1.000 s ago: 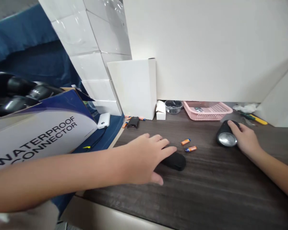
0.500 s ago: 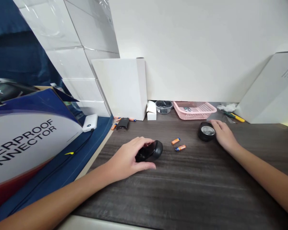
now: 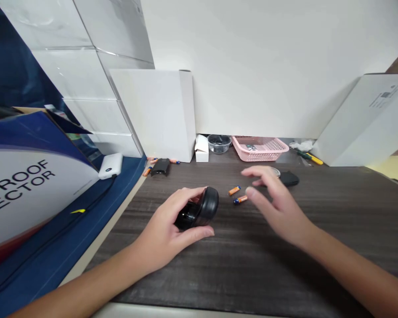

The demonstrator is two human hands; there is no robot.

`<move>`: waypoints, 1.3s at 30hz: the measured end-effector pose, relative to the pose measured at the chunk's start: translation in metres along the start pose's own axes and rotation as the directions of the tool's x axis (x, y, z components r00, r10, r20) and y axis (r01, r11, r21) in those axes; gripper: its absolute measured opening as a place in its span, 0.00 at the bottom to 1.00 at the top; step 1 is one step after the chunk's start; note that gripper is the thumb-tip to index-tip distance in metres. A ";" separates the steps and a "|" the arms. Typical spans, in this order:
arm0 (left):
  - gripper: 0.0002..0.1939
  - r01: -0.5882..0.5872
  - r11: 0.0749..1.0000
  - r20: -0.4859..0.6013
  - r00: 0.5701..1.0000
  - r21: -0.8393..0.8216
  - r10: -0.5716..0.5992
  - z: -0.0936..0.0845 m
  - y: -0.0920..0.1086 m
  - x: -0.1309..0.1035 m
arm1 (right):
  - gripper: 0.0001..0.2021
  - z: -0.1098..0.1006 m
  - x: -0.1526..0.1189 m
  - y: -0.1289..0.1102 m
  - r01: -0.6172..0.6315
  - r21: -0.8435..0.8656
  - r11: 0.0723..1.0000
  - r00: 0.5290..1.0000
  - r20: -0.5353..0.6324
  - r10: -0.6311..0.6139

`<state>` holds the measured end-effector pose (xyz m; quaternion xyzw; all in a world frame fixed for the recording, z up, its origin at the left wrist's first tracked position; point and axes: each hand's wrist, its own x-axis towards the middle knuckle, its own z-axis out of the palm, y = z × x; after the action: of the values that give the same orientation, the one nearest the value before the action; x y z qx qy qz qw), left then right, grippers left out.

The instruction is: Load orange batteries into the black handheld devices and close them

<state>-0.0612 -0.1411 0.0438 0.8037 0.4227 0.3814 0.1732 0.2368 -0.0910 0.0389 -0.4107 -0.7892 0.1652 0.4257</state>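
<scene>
My left hand point(image 3: 172, 225) is wrapped round a black rounded device point(image 3: 207, 206), held above the dark wood-grain table point(image 3: 199, 282); a hollow shows in its near side. My right hand point(image 3: 275, 203) hangs over the table with fingers apart and nothing in them. Just left of its fingertips lie two orange-and-blue batteries, one point(image 3: 234, 190) a little behind the other point(image 3: 240, 200). Behind the right hand is a black object point(image 3: 288, 178) with a silvery round part, partly hidden by the hand.
A black cover point(image 3: 160, 167) lies at the back left among several more batteries. Along the back stand a small white box point(image 3: 202, 149), a clear bowl point(image 3: 219, 144), a pink basket point(image 3: 260, 155) and a yellow-green tool point(image 3: 313, 158). A white power bank point(image 3: 110, 166) lies at the left.
My right hand has left the black round object and moved left towards the batteries, its fingers spread. That object now lies differently. The view has shifted slightly; my left hand keeps its hold.
</scene>
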 end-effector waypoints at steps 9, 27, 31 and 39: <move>0.37 -0.074 0.992 0.115 0.990 -0.099 0.085 0.012 -0.005 -0.006 | 0.28 0.030 -0.029 -0.039 0.107 0.187 0.977 0.978 0.157 -0.137; 0.43 0.070 0.998 0.280 0.957 0.011 -0.070 0.025 -0.030 -0.009 | 0.15 0.036 -0.034 0.000 0.078 0.192 0.978 0.967 0.224 -0.121; 0.40 0.032 0.995 0.184 0.982 0.096 -0.049 0.018 -0.037 -0.004 | 0.16 0.039 -0.034 0.007 0.183 0.143 0.973 0.938 0.270 -0.216; 0.35 -0.188 0.949 -0.080 0.973 0.252 0.214 0.005 -0.029 -0.004 | 0.18 0.040 -0.034 0.000 0.317 0.151 0.936 0.936 0.111 -0.335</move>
<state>-0.0745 -0.1273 0.0211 0.8363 0.3905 0.3847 0.0109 0.2151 -0.1144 -0.0032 -0.2332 -0.8608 0.1709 0.4189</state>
